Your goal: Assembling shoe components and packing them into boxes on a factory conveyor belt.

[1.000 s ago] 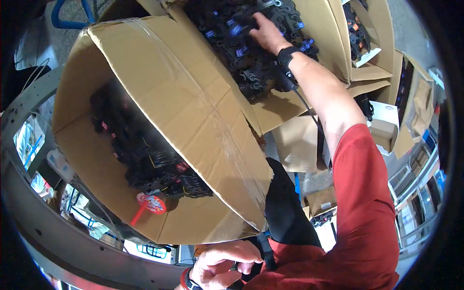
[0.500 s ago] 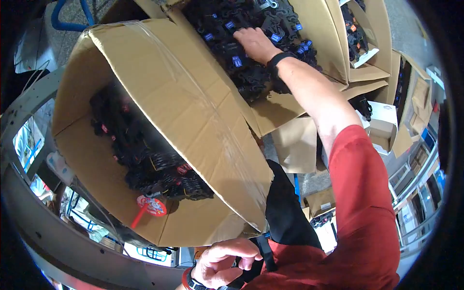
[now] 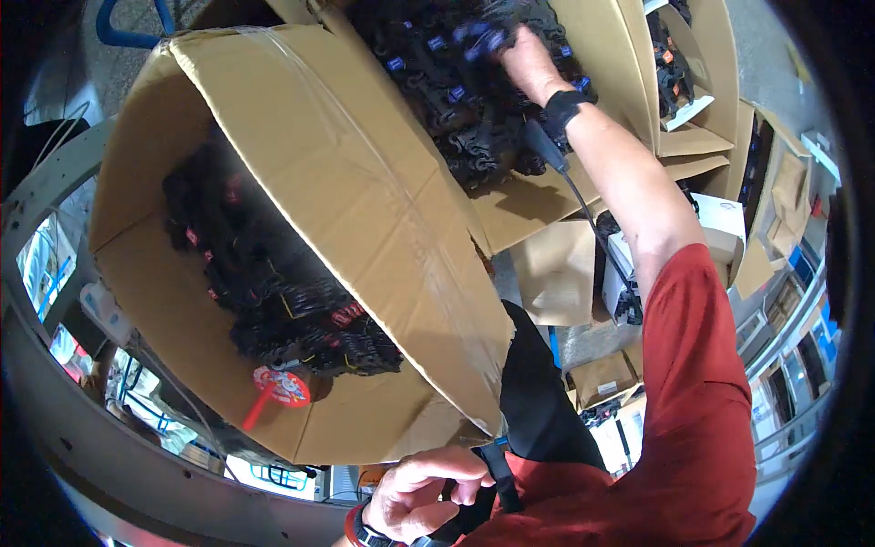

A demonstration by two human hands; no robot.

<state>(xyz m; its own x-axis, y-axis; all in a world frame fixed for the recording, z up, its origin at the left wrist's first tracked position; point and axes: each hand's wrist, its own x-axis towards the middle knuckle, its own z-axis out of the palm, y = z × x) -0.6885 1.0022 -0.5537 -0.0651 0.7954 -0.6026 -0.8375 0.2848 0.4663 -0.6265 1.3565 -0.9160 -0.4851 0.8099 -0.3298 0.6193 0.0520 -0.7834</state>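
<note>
My right hand (image 3: 527, 56) reaches up into an open cardboard box (image 3: 606, 36) heaped with black bundles carrying blue tags (image 3: 451, 100). Its fingers are dug into the heap and closed around one blue-tagged bundle (image 3: 483, 36). A black band with a cable (image 3: 561, 109) sits on that wrist. My left hand (image 3: 424, 492) is low at my chest, closed on a black strap (image 3: 497, 474) over my red shirt. A larger tilted cardboard box (image 3: 365, 182) on the left holds black bundles with red tags (image 3: 283, 292).
A round red-and-white tag on a stick (image 3: 283, 387) lies in the large box. More open cardboard boxes (image 3: 702, 137), a white box (image 3: 725, 223) and a small brown box (image 3: 602, 378) crowd the right side. A blue handle (image 3: 128, 32) shows at top left.
My right hand has shifted within the blue-tagged heap, first down and left, then back up to the right. My left hand stays on the strap.
</note>
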